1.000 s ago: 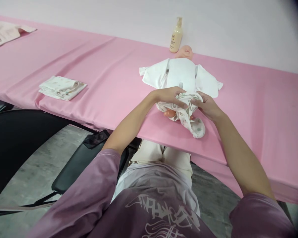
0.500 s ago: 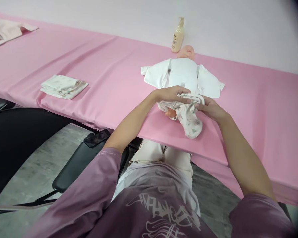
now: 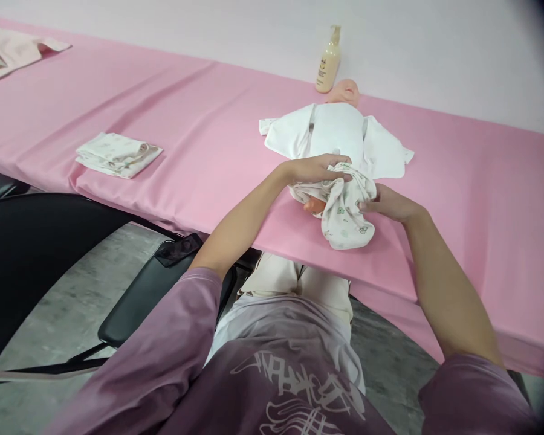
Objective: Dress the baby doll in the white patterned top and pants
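2 hands (image 3: pixel 392 202) holding patterned cloth (image 3: pixel 347 217), doll (image 3: pixel 345 92) on pink tablecloth (image 3: pixel 208 151), bottle (image 3: pixel 328 67) nearby

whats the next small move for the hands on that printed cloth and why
Probably draw the printed cloth straighter with the right hand, while the left hand steadies its upper part: it looks bunched between them, and the doll's bare foot pokes out beside its folds.

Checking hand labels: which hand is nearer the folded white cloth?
Left. The left hand is right of the folded white cloth, at the printed garment; the right hand is farther right.
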Demonstrator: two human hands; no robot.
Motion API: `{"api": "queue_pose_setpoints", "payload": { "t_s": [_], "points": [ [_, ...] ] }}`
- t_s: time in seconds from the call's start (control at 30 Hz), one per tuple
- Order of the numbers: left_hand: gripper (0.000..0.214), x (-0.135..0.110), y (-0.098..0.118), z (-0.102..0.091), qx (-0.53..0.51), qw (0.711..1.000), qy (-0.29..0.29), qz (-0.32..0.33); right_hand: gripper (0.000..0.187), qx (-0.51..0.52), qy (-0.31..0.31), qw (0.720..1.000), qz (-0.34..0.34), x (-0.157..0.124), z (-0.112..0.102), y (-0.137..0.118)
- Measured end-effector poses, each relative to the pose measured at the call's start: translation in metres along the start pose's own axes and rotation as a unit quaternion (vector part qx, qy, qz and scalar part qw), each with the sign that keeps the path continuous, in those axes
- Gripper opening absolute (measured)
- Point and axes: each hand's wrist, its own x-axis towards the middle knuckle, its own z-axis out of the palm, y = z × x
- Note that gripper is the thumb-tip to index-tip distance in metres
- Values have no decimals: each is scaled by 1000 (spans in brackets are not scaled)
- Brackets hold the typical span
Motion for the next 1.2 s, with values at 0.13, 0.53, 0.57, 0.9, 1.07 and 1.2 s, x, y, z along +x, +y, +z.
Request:
{"api": "queue_pose_setpoints", "payload": {
  "t_s": [0.13,0.53,0.57,0.9,1.07,1.2],
  "points": [
    [50,-5,6,-5,-37,996,-61,-45,85,38,60,996,-48,4,11,-4],
    [64,-5,2,-9,-24,995,-91,-43,88,61,90,993,-41,6,20,-13],
    [65,-4,2,-9,-24,995,-92,-42,88,64,93,993,-40,7,21,-14],
    [77,-4,-5,-11,-12,993,-108,-53,90,61,117,990,-41,6,21,-15],
    [80,-3,-7,-14,-5,994,-108,-31,92,39,80,996,-31,3,13,-12],
    [82,0,-7,-14,1,994,-109,-8,93,4,4,1000,-12,-2,10,-18]
  ]
}}
